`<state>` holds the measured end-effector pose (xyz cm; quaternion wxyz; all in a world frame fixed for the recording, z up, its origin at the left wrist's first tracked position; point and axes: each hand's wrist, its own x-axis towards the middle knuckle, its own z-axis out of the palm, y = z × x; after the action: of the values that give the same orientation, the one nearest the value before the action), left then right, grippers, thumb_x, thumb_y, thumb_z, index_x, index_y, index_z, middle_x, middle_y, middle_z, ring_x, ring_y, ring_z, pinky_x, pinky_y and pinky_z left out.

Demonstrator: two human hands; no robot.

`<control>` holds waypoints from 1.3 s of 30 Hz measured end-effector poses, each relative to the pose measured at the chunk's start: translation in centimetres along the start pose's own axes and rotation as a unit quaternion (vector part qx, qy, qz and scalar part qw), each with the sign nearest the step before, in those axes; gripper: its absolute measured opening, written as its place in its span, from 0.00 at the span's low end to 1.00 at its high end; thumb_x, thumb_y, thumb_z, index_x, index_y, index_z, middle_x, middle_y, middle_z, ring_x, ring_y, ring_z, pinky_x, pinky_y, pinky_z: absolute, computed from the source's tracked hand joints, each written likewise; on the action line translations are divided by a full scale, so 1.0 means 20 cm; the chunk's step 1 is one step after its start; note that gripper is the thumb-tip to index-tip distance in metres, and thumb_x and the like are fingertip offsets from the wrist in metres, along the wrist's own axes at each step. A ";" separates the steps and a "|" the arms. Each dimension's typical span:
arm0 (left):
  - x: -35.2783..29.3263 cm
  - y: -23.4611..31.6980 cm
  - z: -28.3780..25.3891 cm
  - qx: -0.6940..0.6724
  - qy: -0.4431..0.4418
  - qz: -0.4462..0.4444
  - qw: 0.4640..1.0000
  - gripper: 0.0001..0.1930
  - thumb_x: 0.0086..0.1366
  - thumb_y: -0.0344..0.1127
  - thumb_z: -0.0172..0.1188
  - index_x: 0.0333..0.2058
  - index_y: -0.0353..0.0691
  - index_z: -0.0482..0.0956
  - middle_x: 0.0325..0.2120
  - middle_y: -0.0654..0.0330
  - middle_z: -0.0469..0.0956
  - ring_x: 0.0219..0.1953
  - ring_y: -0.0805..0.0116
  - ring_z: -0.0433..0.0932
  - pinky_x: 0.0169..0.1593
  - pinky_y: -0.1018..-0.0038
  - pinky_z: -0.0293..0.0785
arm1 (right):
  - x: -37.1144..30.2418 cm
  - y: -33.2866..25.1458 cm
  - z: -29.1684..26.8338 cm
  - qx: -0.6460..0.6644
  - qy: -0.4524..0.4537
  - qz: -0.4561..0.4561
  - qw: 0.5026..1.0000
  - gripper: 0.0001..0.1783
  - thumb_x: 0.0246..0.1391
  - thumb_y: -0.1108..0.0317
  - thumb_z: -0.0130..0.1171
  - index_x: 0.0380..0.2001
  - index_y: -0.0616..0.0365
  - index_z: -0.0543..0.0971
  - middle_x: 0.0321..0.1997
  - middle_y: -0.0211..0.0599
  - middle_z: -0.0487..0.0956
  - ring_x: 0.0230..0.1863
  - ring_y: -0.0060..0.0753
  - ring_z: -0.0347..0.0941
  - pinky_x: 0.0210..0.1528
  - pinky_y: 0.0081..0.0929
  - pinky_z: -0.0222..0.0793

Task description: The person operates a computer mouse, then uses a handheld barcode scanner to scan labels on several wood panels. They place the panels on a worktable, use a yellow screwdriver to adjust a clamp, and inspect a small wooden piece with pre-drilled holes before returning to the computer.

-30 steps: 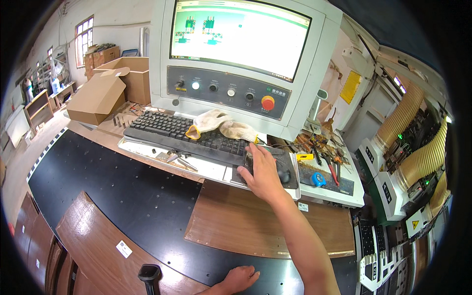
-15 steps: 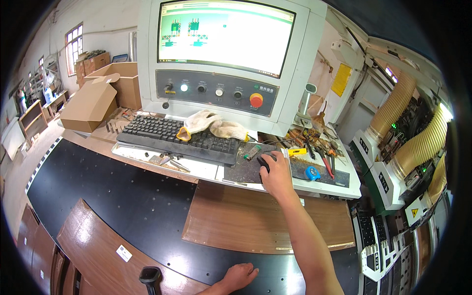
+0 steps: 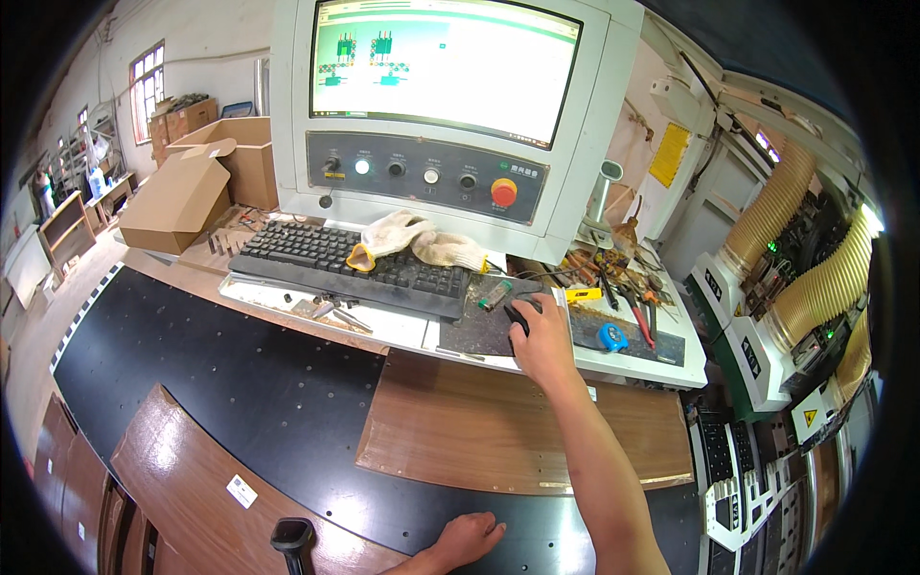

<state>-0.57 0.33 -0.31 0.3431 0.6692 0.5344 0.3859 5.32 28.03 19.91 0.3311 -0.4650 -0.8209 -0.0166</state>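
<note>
My right hand (image 3: pixel 544 333) is closed over a dark computer mouse (image 3: pixel 518 314) on the black mouse pad (image 3: pixel 474 331), right of the keyboard. My left hand (image 3: pixel 467 540) rests at the lower middle on the black table (image 3: pixel 287 383), fingers loosely curled and nothing seen in them. Left of it stands the dark handle of a handheld tool (image 3: pixel 292 539), cut off by the lower edge. A black keyboard (image 3: pixel 335 264) carries a pair of white work gloves (image 3: pixel 417 241). Above them a lit monitor (image 3: pixel 446 72) shows green drawings.
A control panel with a red stop button (image 3: pixel 504 193) lies below the monitor. A blue tape measure (image 3: pixel 611 337), pliers (image 3: pixel 640 321) and loose tools lie at right. Brown boards (image 3: pixel 527 422) rest on the table. A cardboard box (image 3: pixel 177 201) stands left; machine hoses (image 3: pixel 824 273) rise at right.
The view has shifted slightly, so the monitor and desk appear a little to the right. My right hand stays on the mouse and my left hand keeps its place.
</note>
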 end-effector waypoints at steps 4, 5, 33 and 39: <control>0.00 0.00 0.00 -0.011 0.011 0.011 1.000 0.21 0.68 0.44 0.63 0.22 0.37 0.71 0.21 0.48 0.76 0.26 0.41 0.77 0.31 0.52 0.74 | 0.00 0.00 0.00 -0.007 -0.001 0.007 1.000 0.21 0.54 0.69 0.63 0.53 0.57 0.83 0.63 0.56 0.72 0.59 0.62 0.70 0.64 0.50 0.68; 0.00 0.00 0.00 -0.010 0.010 0.009 1.000 0.21 0.68 0.44 0.63 0.22 0.37 0.71 0.21 0.48 0.76 0.26 0.41 0.77 0.31 0.52 0.74 | 0.00 0.00 0.00 0.002 0.002 0.005 1.000 0.21 0.54 0.69 0.63 0.53 0.57 0.83 0.63 0.56 0.72 0.59 0.62 0.70 0.64 0.50 0.68; 0.01 0.00 0.00 0.010 -0.006 -0.009 1.000 0.22 0.69 0.48 0.61 0.22 0.38 0.72 0.21 0.48 0.77 0.27 0.40 0.79 0.32 0.50 0.75 | 0.01 0.01 0.01 -0.004 -0.002 0.006 1.000 0.20 0.55 0.68 0.63 0.53 0.56 0.83 0.63 0.54 0.73 0.59 0.62 0.69 0.64 0.51 0.67; 0.01 0.00 0.00 0.005 -0.010 -0.006 1.000 0.22 0.69 0.47 0.61 0.22 0.37 0.72 0.21 0.48 0.78 0.28 0.40 0.79 0.33 0.50 0.75 | 0.01 0.02 0.02 -0.004 0.011 -0.003 1.000 0.20 0.54 0.68 0.63 0.52 0.55 0.83 0.63 0.54 0.73 0.59 0.61 0.70 0.64 0.51 0.67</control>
<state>-0.55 0.42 -0.22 0.3476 0.6710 0.5372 0.3747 5.41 28.51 19.50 0.3383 -0.4638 -0.8184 -0.0256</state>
